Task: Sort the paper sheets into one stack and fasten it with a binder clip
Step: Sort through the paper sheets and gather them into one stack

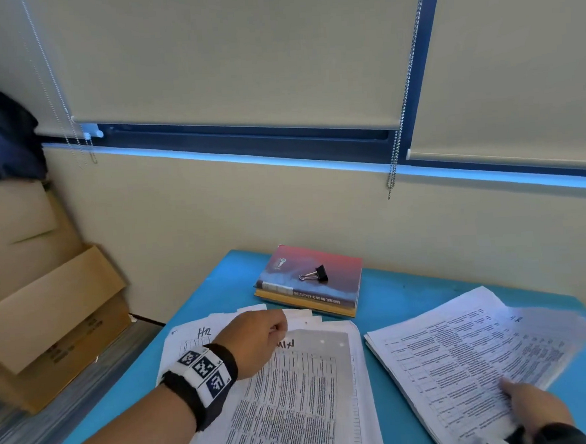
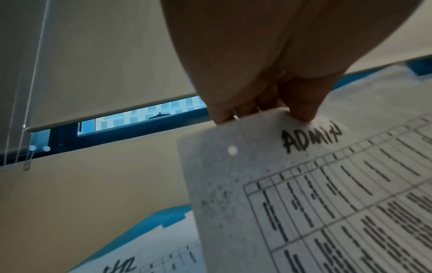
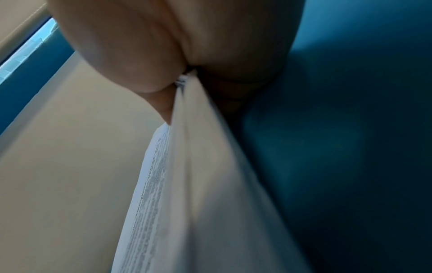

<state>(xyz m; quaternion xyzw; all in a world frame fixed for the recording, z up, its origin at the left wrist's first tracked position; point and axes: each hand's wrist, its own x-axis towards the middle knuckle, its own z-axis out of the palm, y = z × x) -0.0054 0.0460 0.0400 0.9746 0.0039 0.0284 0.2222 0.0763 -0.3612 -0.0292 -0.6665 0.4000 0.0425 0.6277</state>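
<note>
Two loose piles of printed sheets lie on the blue table (image 1: 386, 305). My left hand (image 1: 257, 340) pinches the far edge of the top sheet marked ADMIN (image 1: 295, 393) on the left pile; in the left wrist view the thumb and fingers (image 2: 301, 103) grip that ADMIN sheet (image 2: 315, 194) and lift its edge. My right hand (image 1: 533, 409) holds the near corner of the right pile (image 1: 464, 352), whose upper sheets are raised and blurred. In the right wrist view the right hand's fingers (image 3: 163, 61) clamp the raised sheets (image 3: 198, 184). A black binder clip (image 1: 317, 274) lies on a book.
The red-and-blue book (image 1: 309, 282) sits on another book at the table's far edge by the wall. Cardboard boxes (image 1: 49, 305) stand on the floor at the left. Window blinds with bead chains (image 1: 396, 146) hang above.
</note>
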